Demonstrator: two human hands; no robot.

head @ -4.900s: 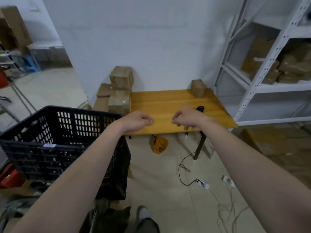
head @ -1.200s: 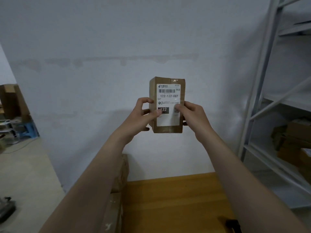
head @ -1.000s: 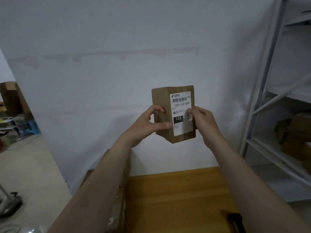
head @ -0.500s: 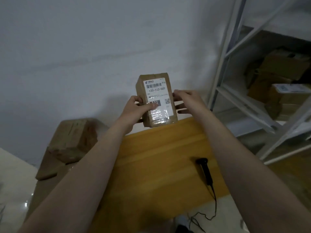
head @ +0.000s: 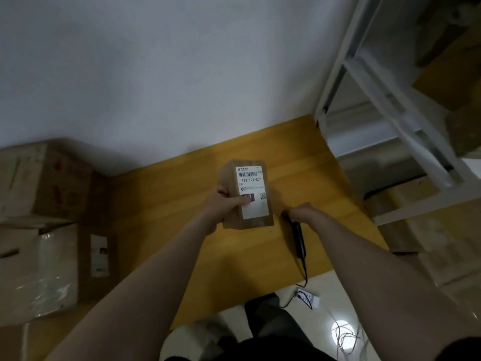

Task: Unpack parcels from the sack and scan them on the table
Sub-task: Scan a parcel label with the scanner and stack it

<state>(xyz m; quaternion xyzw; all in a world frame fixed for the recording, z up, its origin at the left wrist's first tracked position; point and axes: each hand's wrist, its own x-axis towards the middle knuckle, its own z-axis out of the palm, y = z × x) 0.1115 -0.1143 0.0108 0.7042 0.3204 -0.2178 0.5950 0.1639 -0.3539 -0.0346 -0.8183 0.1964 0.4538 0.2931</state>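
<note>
A small brown cardboard parcel [head: 256,220] with a white shipping label facing me is held over the yellow wooden table [head: 166,204]. My left hand [head: 223,205] grips its left side, thumb across the label. My right hand [head: 302,213] has left the parcel and curls around the head of the black corded barcode scanner [head: 298,239], which lies on the table just right of the parcel. The sack is not in view.
Large cardboard boxes [head: 39,230] are stacked at the left of the table. A white metal shelf rack [head: 390,126] with boxes stands at the right. The scanner's cable runs off the front edge to a power strip [head: 308,298] on the floor.
The parcel has come down from in front of the wall to just above the table. My right hand let go of it and dropped onto the scanner. The left hand alone holds it.
</note>
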